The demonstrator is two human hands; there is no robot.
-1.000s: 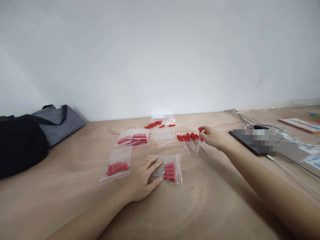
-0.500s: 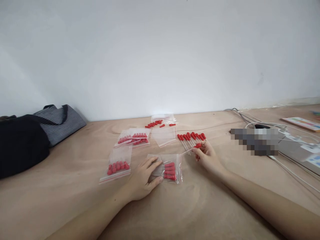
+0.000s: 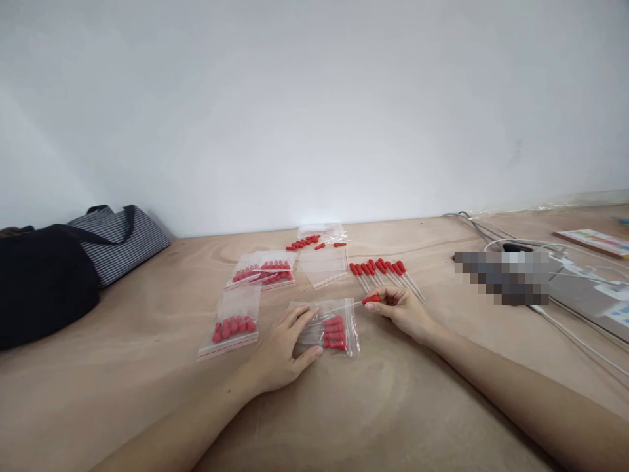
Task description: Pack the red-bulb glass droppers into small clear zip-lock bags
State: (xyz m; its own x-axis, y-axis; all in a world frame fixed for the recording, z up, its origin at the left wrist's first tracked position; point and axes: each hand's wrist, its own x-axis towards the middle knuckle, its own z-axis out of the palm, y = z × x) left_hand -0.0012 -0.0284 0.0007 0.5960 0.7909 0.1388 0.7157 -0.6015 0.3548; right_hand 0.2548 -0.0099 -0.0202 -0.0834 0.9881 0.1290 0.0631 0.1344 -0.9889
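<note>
My right hand (image 3: 400, 311) pinches a dropper (image 3: 371, 299) by its red rubber bulb. The glass tube points left and reaches into the open right end of a clear zip bag (image 3: 350, 313). Several red-bulbed droppers (image 3: 335, 333) lie side by side inside that bag. My left hand (image 3: 285, 351) rests on the bag's left part with fingers spread, partly covering it. Behind my right hand lies a row of loose droppers (image 3: 377, 269), red bulbs away from me.
Filled zip bags with red bulbs (image 3: 234, 326) lie at left, more (image 3: 265, 270) behind. An empty zip bag (image 3: 322, 267) lies at centre. Loose red bulbs (image 3: 304, 242) sit near the wall. A striped bag (image 3: 122, 239) stands left; cables (image 3: 570, 334) and a pixelated patch are right.
My right hand has moved left and slightly toward me, bringing the dropper's tube into the bag. My left hand has stayed almost in place.
</note>
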